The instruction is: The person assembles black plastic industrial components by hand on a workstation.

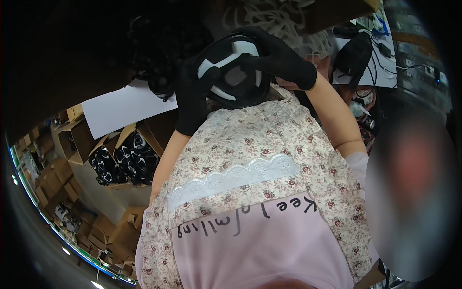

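Note:
Both my hands wear black gloves and grip a round black plastic part (239,98) with white trim pieces set into its face. The white trim (246,48) runs angled along the upper side, and more curved white strips sit lower on the ring. In its middle is a greyish round area. My left hand (192,98) closes on the left side of the part, with its fingers partly lost in shadow. My right hand (276,58) wraps the upper right rim, its thumb lying across the face near the white trim. The part is held just beyond my floral apron (250,135).
Translucent white strips (308,41) are heaped beyond my right hand. Dark rounded parts (154,58) pile up at the upper left, by a white board (127,111). Cartons of black-and-white parts (137,156) stand below it. A black bag-like object (353,55) and cables lie on the right.

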Action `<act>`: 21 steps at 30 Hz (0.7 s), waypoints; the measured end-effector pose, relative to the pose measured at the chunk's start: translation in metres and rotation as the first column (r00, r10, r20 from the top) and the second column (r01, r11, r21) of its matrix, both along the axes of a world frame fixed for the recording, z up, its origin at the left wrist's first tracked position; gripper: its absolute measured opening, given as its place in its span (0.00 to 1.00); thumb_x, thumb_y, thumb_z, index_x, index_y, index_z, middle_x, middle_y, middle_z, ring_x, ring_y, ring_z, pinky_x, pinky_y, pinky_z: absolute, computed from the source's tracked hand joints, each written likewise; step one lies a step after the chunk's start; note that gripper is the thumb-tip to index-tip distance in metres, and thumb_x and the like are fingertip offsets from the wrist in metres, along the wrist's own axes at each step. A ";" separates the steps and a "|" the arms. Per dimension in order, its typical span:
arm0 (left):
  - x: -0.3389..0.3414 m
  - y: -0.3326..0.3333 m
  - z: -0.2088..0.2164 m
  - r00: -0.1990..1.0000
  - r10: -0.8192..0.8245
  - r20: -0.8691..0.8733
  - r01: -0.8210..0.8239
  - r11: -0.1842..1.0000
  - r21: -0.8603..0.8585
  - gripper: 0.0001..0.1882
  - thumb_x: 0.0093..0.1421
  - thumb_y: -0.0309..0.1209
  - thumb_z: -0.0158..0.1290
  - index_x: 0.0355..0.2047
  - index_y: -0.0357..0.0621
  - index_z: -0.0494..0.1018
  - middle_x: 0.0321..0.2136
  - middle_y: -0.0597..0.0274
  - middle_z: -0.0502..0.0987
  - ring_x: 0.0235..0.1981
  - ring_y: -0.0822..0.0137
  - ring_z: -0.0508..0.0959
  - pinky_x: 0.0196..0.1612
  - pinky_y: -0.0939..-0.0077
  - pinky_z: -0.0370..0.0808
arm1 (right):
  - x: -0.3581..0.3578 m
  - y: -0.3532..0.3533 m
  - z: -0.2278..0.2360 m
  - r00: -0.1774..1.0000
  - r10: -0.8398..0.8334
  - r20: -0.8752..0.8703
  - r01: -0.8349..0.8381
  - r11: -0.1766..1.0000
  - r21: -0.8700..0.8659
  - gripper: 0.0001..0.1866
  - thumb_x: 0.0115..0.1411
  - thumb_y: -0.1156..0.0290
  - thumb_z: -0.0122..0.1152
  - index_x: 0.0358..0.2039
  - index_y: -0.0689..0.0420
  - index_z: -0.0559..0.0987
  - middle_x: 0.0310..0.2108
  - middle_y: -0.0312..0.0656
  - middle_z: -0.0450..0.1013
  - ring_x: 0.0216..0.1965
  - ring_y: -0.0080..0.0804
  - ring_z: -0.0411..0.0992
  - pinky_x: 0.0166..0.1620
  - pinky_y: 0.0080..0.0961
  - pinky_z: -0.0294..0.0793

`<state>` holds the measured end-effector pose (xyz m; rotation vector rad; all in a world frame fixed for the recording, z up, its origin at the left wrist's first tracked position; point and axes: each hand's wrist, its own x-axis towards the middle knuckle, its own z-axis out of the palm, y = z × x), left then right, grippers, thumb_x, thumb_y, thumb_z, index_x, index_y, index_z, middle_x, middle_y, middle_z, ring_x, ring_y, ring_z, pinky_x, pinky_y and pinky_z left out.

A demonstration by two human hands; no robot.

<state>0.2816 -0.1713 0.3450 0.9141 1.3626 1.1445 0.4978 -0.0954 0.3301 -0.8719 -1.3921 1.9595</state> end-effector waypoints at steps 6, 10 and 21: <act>-0.001 -0.004 -0.003 0.999 0.045 0.004 -0.045 0.998 0.052 0.25 0.57 0.31 0.62 0.51 0.37 0.67 0.45 0.57 0.74 0.46 0.68 0.75 0.49 0.74 0.73 | -0.014 -0.008 -0.020 0.992 -0.122 -0.016 0.124 0.985 0.117 0.31 0.61 0.67 0.63 0.62 0.58 0.64 0.54 0.41 0.69 0.55 0.28 0.68 0.56 0.27 0.71; 0.000 -0.007 0.003 0.997 0.032 -0.067 -0.028 0.998 0.064 0.24 0.57 0.30 0.62 0.51 0.37 0.67 0.46 0.57 0.74 0.46 0.69 0.74 0.49 0.74 0.73 | -0.022 -0.014 -0.024 0.981 -0.191 -0.037 0.193 0.976 0.098 0.30 0.63 0.67 0.61 0.63 0.58 0.62 0.53 0.39 0.70 0.54 0.26 0.68 0.57 0.26 0.69; -0.007 -0.017 0.010 0.968 -0.158 -0.193 0.167 0.985 0.031 0.26 0.56 0.26 0.59 0.53 0.37 0.62 0.48 0.54 0.73 0.48 0.67 0.75 0.49 0.72 0.75 | -0.022 -0.032 -0.016 0.977 -0.211 0.018 0.212 0.976 -0.053 0.25 0.65 0.61 0.56 0.59 0.59 0.66 0.52 0.39 0.69 0.53 0.27 0.68 0.57 0.25 0.66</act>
